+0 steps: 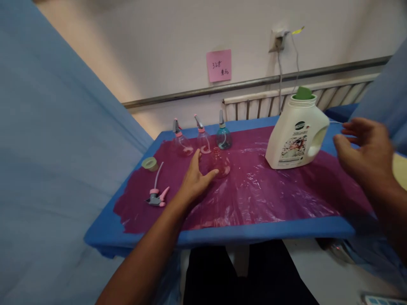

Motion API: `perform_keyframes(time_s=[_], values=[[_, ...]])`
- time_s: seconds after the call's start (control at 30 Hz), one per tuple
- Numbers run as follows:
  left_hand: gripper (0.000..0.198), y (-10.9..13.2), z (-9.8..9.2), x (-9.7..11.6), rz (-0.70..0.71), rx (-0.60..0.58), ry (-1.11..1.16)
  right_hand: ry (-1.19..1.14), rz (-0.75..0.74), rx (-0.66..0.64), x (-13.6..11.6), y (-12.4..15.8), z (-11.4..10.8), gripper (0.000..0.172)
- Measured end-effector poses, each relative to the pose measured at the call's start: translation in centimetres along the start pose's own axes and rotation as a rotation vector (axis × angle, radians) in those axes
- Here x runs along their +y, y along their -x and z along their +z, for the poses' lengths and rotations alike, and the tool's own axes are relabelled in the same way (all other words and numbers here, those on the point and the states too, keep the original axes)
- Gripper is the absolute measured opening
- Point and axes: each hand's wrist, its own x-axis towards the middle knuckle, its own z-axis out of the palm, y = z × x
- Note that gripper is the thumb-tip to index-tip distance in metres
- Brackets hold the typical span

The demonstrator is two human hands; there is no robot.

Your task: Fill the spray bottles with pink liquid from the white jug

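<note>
My left hand (197, 177) is beside a clear spray bottle without its top (222, 166). Its thumb and fingers are spread, the thumb tip at the bottle's side; whether it touches cannot be made out. To the right of a cream detergent jug (294, 135), my right hand (365, 148) is in the air with loosely bent fingers, holding nothing. The jug stands upright, with a green piece (303, 93) in its mouth. A pink and grey spray head (155, 197) with its tube lies at the left, near a pale green cap (150, 163).
Two clear spray bottles with pink and grey tops, one (182, 142) left of the other (204, 140), and a teal one (224, 136) stand at the back. Purple plastic sheeting (248, 195) covers the blue table. Blue curtains (63, 148) hang at both sides. Behind are a rail and a wall socket (278, 41).
</note>
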Motion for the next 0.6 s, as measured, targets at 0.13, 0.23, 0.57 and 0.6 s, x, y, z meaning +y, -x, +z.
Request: perform_keyframes(time_s=[0.13,0.23,0.57,0.6], values=[[0.051,4.2,-5.1,-0.8,0.081,0.147,-0.257,0.013,-0.03,-0.085,-0.5,6.8,-2.4,0.04],[0.05,7.4,-9.4,-2.5,-0.024,0.183,-0.557,-0.019,-0.014,-0.197,-0.3,11.3,-3.5,0.028],[0.066,11.0,-10.8,-4.5,-0.306,0.045,-0.778,-0.06,-0.035,-0.251,-0.4,14.3,-4.3,0.025],[0.067,11.1,-10.5,-4.5,-0.297,0.084,-0.773,-0.073,-0.052,-0.253,-0.4,13.9,-4.3,0.025]])
